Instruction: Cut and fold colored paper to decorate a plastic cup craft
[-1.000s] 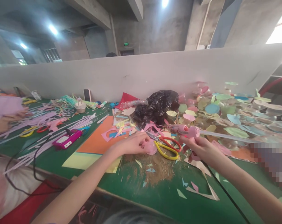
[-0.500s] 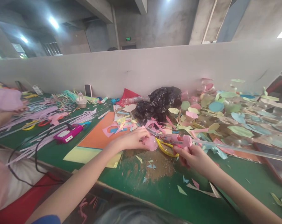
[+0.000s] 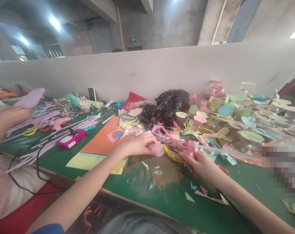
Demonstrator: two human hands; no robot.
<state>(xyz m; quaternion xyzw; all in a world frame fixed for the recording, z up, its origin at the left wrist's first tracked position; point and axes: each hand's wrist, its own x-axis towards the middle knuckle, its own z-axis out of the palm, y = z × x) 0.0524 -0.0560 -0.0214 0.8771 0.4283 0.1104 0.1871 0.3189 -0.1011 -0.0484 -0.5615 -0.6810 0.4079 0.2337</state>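
My left hand (image 3: 137, 145) rests on the green table (image 3: 171, 198) with its fingers pinched on a small pink rounded piece (image 3: 158, 149). My right hand (image 3: 198, 161) is wrapped round the grip of a pink glue gun (image 3: 183, 145), whose nozzle points left at the pink piece. A long clear glue stick (image 3: 225, 151) sticks out of the gun's back to the right. Yellow and red scissors (image 3: 170, 152) lie just behind the gun, partly hidden by it.
Paper scraps litter the table. A black plastic bag (image 3: 165, 109) sits at the grey partition, with several coloured paper discs (image 3: 235, 117) to its right. Orange and yellow sheets (image 3: 100, 146) and a pink device (image 3: 70, 140) lie left. Another person's hand (image 3: 8, 115) works at far left.
My right hand has brought the glue gun down and leftwards until its nozzle reaches the pink piece. My left hand has stayed on the piece. The person at left lifted a purple strip.
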